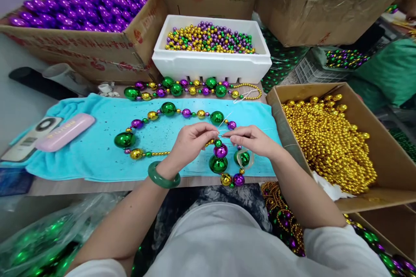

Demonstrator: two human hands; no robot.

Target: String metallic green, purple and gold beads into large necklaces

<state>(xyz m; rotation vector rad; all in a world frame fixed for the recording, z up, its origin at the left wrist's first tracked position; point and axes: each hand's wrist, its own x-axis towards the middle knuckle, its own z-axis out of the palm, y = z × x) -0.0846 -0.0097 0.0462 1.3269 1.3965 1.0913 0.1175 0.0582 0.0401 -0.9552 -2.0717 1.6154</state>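
Left hand (191, 140) and right hand (251, 138): each grip narrow, fingertips pinched on the thread (224, 122) of the bead necklace (169, 109), over the blue towel (97, 147).

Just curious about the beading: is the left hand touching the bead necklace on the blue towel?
Touching. The head view shows the left hand pinching the bead necklace at its thread ends, fingertips closed on it.

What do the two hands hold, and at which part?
Both hands, left hand and right hand, pinch the bead necklace at its thin string ends.
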